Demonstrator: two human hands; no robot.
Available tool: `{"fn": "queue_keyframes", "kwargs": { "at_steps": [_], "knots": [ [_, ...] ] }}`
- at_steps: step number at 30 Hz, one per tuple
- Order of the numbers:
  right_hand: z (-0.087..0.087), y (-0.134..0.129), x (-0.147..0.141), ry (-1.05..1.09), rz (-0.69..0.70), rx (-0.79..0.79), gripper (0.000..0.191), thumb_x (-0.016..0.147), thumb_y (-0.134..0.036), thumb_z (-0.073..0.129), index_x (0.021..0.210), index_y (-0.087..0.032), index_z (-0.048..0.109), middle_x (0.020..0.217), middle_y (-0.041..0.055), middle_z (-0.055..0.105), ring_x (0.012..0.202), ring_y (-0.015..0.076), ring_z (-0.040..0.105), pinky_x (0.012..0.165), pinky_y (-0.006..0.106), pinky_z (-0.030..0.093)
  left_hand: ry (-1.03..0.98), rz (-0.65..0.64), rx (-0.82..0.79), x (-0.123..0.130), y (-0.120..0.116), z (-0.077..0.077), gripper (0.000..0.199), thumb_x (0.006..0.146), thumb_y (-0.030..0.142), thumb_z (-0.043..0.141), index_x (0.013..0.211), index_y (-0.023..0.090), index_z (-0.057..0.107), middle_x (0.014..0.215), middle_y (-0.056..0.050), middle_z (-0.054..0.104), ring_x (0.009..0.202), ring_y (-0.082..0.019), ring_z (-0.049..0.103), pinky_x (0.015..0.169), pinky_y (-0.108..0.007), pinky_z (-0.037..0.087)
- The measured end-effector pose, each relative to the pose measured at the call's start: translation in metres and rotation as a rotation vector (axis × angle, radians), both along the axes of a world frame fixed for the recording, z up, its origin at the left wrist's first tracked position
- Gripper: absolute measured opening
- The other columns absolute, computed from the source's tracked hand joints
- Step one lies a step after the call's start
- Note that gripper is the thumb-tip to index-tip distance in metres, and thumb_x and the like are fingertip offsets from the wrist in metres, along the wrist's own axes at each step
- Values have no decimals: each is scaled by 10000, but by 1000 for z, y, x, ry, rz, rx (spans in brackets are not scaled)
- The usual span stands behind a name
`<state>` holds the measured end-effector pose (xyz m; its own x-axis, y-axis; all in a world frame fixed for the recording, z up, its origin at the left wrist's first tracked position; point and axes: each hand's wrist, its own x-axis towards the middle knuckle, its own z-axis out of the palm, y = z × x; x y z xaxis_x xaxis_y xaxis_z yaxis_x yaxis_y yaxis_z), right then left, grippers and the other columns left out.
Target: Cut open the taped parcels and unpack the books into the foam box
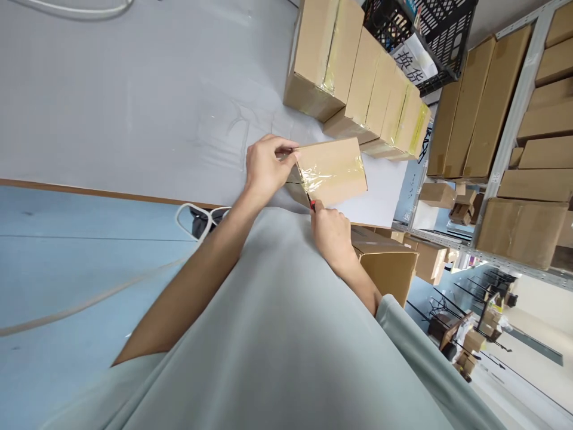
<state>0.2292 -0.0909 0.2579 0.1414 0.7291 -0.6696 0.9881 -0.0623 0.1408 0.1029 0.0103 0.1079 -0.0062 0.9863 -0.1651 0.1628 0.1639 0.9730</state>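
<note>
A small brown cardboard box (338, 170) with shiny clear tape over it sits at the front edge of the grey table, tilted towards me. My left hand (269, 164) grips the box's left upper corner between thumb and fingers. My right hand (331, 233) is closed around a small red and black tool (312, 204), whose tip touches the taped edge at the box's lower left. The blade or end of this tool is too small to make out.
Taped cardboard boxes (358, 83) stand in a row along the table's (134, 101) far right side, beside a black plastic crate (441, 36). An open carton (387, 263) is below the right edge. Metal shelves (505, 119) hold more boxes. A white cable (111, 289) hangs at the left.
</note>
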Motion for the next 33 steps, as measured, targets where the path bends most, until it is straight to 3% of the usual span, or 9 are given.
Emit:
{"fn": "queue_keyframes", "kwargs": {
  "at_steps": [3, 6, 11, 15, 18, 26, 33],
  "knots": [
    [9, -6, 13, 82, -7, 34, 397, 1235, -288, 441, 1549, -205, 669, 1099, 182, 872, 1016, 348, 848, 889, 399, 594, -3, -5, -11, -1, 1, -5, 216, 971, 289, 816, 1155, 183, 855, 1224, -45, 845, 1092, -211, 811, 1068, -378, 677],
    [16, -8, 34, 210, -16, 146, 422, 1249, -370, 420, 1572, -239, 657, 1115, 148, 875, 974, 330, 834, 882, 371, 566, 5, 19, -8, -2, 2, -10, 191, 950, 314, 845, 1115, 220, 863, 1202, -49, 851, 1126, -237, 823, 1070, -367, 690],
    [-11, 13, 56, 404, 12, 265, 458, 1244, -415, 412, 1570, -234, 679, 1155, 134, 879, 1035, 335, 820, 896, 351, 545, 23, 30, -8, -3, 3, -14, 216, 915, 293, 876, 1117, 220, 863, 1182, -70, 864, 1144, -265, 829, 1082, -394, 698],
    [-34, 30, 49, 451, 33, 257, 438, 1247, -433, 433, 1523, -241, 713, 1137, 139, 869, 1059, 346, 812, 944, 386, 558, 36, 46, -14, -2, 4, -15, 217, 914, 284, 879, 1116, 208, 864, 1155, -78, 875, 1140, -274, 833, 1087, -412, 701],
    [-39, 36, 39, 437, 40, 264, 446, 1251, -413, 411, 1524, -223, 708, 1138, 153, 860, 1094, 350, 802, 982, 420, 578, 45, 67, -16, -1, 4, -16, 213, 913, 284, 889, 1112, 213, 869, 1168, -80, 881, 1133, -279, 840, 1083, -425, 705],
    [-29, 38, 16, 322, 7, 220, 436, 1237, -285, 404, 1555, -147, 668, 1214, 207, 841, 1149, 368, 796, 1005, 490, 613, 58, 62, -14, 0, 3, -15, 231, 926, 338, 896, 1120, 217, 864, 1171, -82, 880, 1133, -270, 833, 1051, -409, 709],
    [-12, 43, -2, 214, -9, 180, 428, 1234, -212, 396, 1565, -127, 654, 1325, 214, 841, 1215, 311, 807, 1032, 408, 617, 46, 63, -10, -2, 5, -15, 182, 909, 277, 877, 1082, 220, 883, 1176, -66, 880, 1081, -253, 841, 1025, -385, 708]
  ]
}}
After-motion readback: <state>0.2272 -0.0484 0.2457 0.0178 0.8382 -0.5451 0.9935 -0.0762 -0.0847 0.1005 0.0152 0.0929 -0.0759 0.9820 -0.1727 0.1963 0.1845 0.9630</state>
